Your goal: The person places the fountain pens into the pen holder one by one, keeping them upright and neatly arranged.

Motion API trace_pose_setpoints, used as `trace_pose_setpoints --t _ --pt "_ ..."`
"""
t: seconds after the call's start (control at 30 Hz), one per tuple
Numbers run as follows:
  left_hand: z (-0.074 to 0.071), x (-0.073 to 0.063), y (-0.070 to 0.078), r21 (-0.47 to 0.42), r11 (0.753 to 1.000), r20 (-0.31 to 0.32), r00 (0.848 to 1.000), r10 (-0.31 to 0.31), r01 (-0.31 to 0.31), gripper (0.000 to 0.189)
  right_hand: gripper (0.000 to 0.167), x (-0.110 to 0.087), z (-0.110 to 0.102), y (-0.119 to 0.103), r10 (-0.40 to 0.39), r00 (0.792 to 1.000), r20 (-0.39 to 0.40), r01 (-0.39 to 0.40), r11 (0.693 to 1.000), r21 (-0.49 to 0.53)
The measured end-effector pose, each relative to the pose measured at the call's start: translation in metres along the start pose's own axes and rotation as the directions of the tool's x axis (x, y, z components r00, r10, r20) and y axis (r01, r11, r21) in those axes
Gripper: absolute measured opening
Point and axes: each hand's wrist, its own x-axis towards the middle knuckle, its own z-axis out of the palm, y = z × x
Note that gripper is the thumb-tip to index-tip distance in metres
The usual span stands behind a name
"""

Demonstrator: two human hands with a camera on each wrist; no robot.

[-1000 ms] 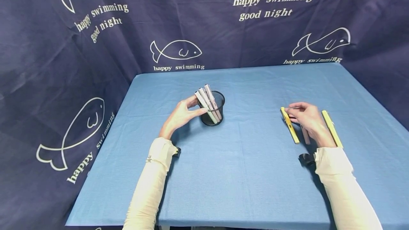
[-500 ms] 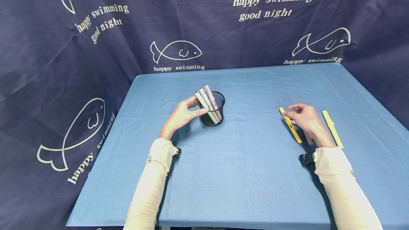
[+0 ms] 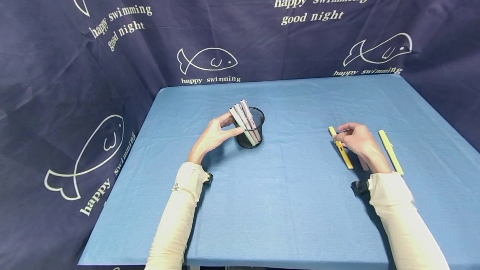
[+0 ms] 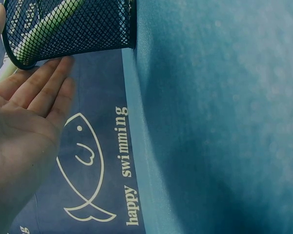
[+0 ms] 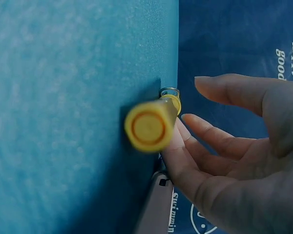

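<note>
My left hand (image 3: 210, 136) holds a black mesh pen cup (image 3: 258, 116) at its near left side, thumb in front and fingers behind. Several pale capped pens (image 3: 243, 116) lean inside the cup, and a light green one (image 4: 49, 24) shows through the mesh. My right hand (image 3: 361, 141) is over a yellow pen (image 3: 346, 157) on the table. In the right wrist view, fingertips touch the yellow pen's side while the upper digit stays apart from it. A pinkish pen (image 3: 363, 163) lies partly hidden beneath the right hand.
To the right of my right hand lies a pale yellow-green pen (image 3: 391, 152). The table (image 3: 285, 216) is covered in blue cloth. A dark blue curtain (image 3: 300, 49) with white fish and lettering hangs behind it and at the sides.
My right hand has shifted slightly, and the yellow pen's lower end has moved a little right. The pinkish pen also sits slightly farther right. My left hand and the cup stay put.
</note>
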Motion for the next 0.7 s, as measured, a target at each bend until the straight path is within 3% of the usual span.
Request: trace_pose_setpoints --t 0.7 --pt "-0.0006 -0.0017 0.0028 0.008 1.0 -0.005 1.0 -0.01 0.01 0.067 0.039 0.0065 0.0005 0.0013 0.022 0.999 0.039 -0.018 0.994 -0.112"
